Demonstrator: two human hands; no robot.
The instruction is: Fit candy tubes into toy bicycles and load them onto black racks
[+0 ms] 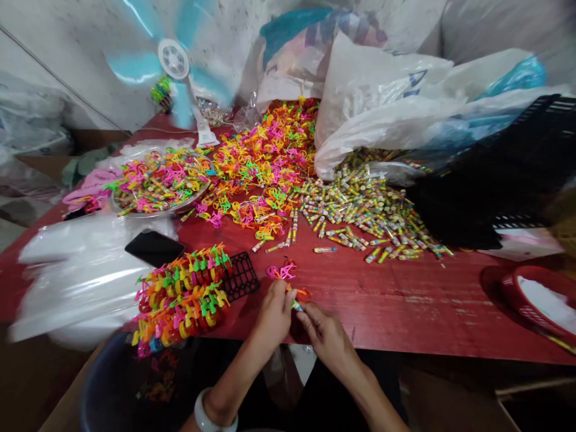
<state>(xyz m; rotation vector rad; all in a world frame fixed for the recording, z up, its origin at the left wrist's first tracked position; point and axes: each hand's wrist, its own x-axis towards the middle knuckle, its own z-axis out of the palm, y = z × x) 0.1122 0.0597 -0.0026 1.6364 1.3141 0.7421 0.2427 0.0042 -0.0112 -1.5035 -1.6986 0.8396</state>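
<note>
Orange plastic piece (303,294) and patterned tube (296,305) sit at your fingertips, near the front edge of the red table (405,306). Left hand (274,312): pinching. Right hand (328,336): fingers closed at the tube; exact contact unclear. Suggest light, steady pressure, tube kept straight. Black rack (242,277) bounds your left; tabletop runs widest rightward, towards the red basket (517,295).

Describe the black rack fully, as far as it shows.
Black rack, plastic by the look: an open grid of rounded slots, bare at its right end. Rows of bright small pieces hide the rest. It lies on the red table, near the front edge. The phone is just behind the rows. Neither left hand nor right hand touches it.
</note>
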